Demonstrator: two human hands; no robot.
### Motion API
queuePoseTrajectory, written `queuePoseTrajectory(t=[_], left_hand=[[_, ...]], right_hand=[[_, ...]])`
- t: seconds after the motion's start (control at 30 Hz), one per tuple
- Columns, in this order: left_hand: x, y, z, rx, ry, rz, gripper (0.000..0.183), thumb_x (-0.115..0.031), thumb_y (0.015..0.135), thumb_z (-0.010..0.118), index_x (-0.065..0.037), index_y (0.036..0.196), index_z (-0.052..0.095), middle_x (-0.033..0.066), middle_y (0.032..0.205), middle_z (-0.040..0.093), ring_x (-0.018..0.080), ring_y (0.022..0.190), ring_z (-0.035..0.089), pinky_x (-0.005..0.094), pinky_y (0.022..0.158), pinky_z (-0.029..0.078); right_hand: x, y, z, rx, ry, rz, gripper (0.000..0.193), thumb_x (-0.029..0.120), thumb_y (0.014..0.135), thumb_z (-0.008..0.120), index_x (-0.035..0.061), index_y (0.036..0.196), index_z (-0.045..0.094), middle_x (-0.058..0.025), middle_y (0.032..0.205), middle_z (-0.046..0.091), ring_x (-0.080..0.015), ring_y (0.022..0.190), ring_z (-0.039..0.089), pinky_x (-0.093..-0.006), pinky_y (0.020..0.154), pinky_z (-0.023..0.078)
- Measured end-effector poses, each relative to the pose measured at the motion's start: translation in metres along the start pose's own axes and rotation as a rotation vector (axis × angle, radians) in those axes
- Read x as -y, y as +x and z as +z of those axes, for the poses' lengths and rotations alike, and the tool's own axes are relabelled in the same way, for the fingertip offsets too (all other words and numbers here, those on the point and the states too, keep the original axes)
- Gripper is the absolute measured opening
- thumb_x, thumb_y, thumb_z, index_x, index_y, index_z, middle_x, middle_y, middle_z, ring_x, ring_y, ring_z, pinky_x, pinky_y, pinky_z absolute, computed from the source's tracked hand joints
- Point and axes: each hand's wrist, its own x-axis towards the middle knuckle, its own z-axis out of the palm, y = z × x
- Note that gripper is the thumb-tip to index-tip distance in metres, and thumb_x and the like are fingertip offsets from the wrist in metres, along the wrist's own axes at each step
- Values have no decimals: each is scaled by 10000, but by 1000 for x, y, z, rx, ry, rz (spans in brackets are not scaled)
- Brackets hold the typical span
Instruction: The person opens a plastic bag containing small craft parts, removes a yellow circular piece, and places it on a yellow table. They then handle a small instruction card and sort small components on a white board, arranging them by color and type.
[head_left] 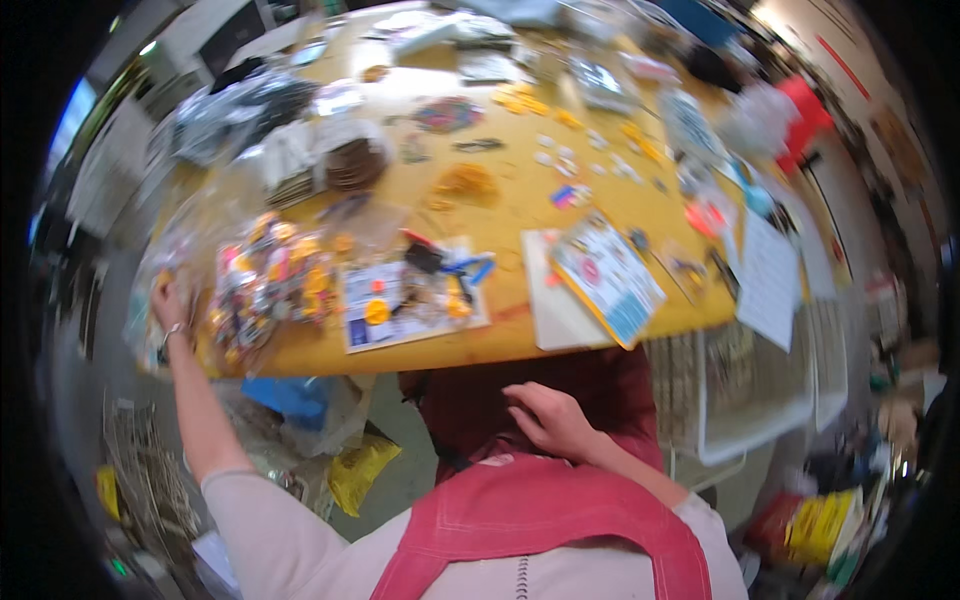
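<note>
My left hand (pixel 170 303) reaches out to the table's left edge, among clear plastic bags (pixel 150 260). Its fingers look closed, but blur hides what they hold. To the right of it lies a clear bag full of small colourful pieces (pixel 270 280), mostly orange, pink and white. Above my lap, off the table's front edge, my right hand (pixel 552 418) is empty, its fingers loosely bent and apart. A printed sheet (pixel 365 332) beyond it carries orange pieces, a black item and a blue-handled tool (pixel 470 268).
On the yellow table (pixel 510 325) are a booklet (pixel 608 280) over a white sheet, a brown stack (pixel 353 165), a pile of orange bits (pixel 465 185) and small white pieces (pixel 565 160). White wire baskets (pixel 755 380) stand below the right edge. A yellow bag (pixel 360 472) sits below the table.
</note>
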Motion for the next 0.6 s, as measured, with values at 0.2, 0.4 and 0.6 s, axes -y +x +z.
queuePoseTrajectory(t=[0.2, 0.4, 0.6], left_hand=[[-4, 8, -47, -171, 85, 164, 351, -232, 1028, 659, 34, 1256, 662, 156, 1202, 727, 259, 1099, 697, 381, 977, 540], [-155, -61, -105, -166, -268, 311, 328, -169, 1074, 611, -4, 1357, 610, 110, 1332, 660, 201, 1183, 653, 338, 1014, 528], [-301, -190, -101, 48, -569, 273, 321, -127, 1076, 602, -13, 1376, 592, 89, 1331, 649, 171, 1132, 659, 306, 958, 535]], right_hand=[[-6, -17, -7, -18, 21, 28, 232, 108, 936, 688, 33, 1155, 680, -165, 1016, 693, -375, 938, 697, -448, 791, 576], [-10, -23, -25, -56, 58, -139, 180, 80, 911, 698, 22, 1077, 659, -165, 955, 664, -362, 898, 684, -445, 761, 562], [-34, -47, -99, -467, 143, -71, 123, -7, 925, 690, -6, 1047, 704, -171, 907, 682, -320, 800, 685, -391, 710, 554]])
